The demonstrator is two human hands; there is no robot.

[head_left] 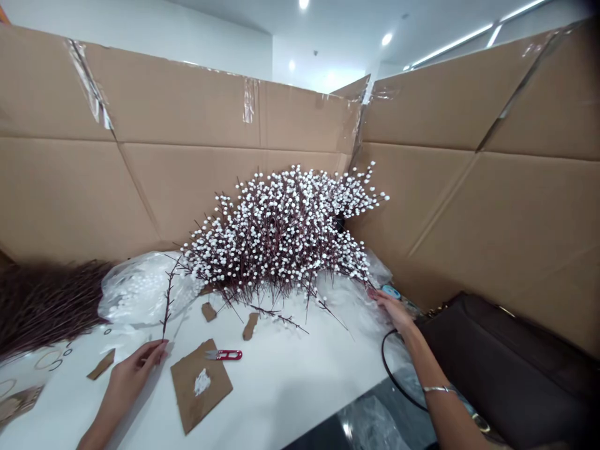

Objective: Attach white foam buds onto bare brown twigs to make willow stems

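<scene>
My left hand pinches the lower end of a bare dark brown twig, which stands nearly upright with short side nubs. Its tip reaches the left edge of a large heap of white-berry branches. At the heap's right side, my right hand is closed with its fingertips on the stem end of a berry branch. Between the hands lie a square of cardboard with a white dab on it and red-handled thread snips across its top edge. A loose twig rests in front of the heap.
Cardboard walls enclose the white table at the back and right. Bare brown stems and a plastic bag of white berries are at left. A dark bag with a strap stands at right. Small cardboard scraps lie about.
</scene>
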